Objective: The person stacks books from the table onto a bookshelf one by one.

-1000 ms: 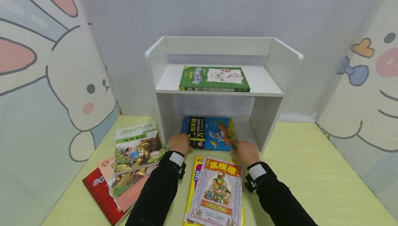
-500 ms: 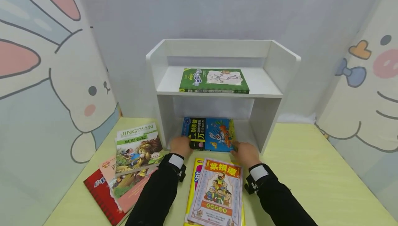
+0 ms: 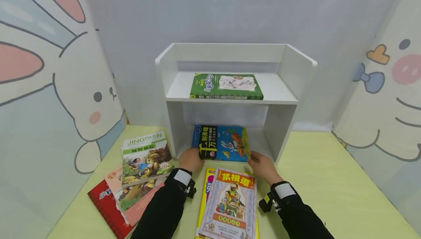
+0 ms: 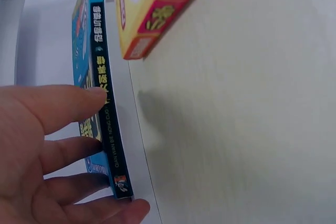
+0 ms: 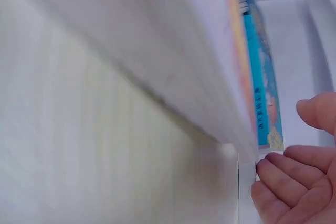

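Note:
A blue children's book (image 3: 230,140) with a black title band lies flat on the lower shelf of a white bookshelf (image 3: 285,131), its spine towards me. At its front left corner is my left hand (image 3: 192,159); in the left wrist view the thumb touches the black spine (image 4: 107,124), and the other fingers lie at the cover and left end. My right hand (image 3: 264,167) is beside the book's right end. In the right wrist view its fingers are extended, thumb apart, with nothing held between them. Whether it touches the book I cannot tell.
A green book (image 3: 227,86) lies on the upper shelf. In front of the bookshelf, a pale-bordered book (image 3: 230,204) rests on a yellow one (image 3: 200,213). Several overlapping books, including a lion-cover book (image 3: 146,162) and a red one (image 3: 110,209), lie at the left.
My right hand has shifted slightly, with its wrist moving to the right and its fingers extending more. The left hand stays at the book's left corner, and the book has hardly moved.

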Demonstrator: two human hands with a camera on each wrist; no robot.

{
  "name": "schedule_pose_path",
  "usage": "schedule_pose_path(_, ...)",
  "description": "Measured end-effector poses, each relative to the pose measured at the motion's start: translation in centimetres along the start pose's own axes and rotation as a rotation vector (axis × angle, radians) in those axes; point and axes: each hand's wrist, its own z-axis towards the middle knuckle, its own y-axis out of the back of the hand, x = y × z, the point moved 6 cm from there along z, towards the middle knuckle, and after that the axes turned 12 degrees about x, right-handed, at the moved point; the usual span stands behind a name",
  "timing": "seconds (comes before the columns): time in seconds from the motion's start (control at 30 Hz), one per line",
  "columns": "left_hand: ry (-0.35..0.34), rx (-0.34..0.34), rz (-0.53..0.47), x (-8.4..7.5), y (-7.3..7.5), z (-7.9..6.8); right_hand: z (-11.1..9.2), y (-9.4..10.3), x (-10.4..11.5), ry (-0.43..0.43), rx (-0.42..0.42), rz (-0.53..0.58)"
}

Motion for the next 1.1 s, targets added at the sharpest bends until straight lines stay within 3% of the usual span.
schedule_pose_path(0.1,-0.004,-0.010,-0.061,0.0,0.2,-0.7,-1.0,0.1,-0.5,-0.008,-0.007,0.189)
schedule_pose_path(0.3,-0.034,-0.114,-0.104,0.4,0.3,-2.1,-4.3,0.1,-1.6,-0.072,-0.065,0.530)
schedule_pose_path(0.37,-0.038,-0.106,-0.147,0.5,0.1,-2.6,-5.2,-0.1,-1.9,-0.075,-0.063,0.672)
schedule_pose_path(0.5,-0.029,0.006,-0.366,0.8,-0.5,-3.6,-6.7,-0.4,-2.2,-0.071,-0.040,0.934)
schedule_pose_path(0.7,-0.001,0.217,-0.713,1.3,-2.8,-4.9,-8.4,-1.3,-2.1,-0.134,0.038,1.099)
schedule_pose_path(0.87,-0.028,0.331,-0.944,0.8,-3.9,-6.5,-9.7,-2.1,-1.8,-0.163,0.092,1.218)
schedule_pose_path(0.97,-0.053,0.361,-1.004,0.5,-4.1,-7.6,-10.3,-2.4,-1.6,-0.164,0.117,1.264)
schedule_pose_path(1.1,-0.027,0.352,-1.029,0.4,-4.1,-8.8,-11.1,-2.9,-1.1,-0.160,0.159,1.311)
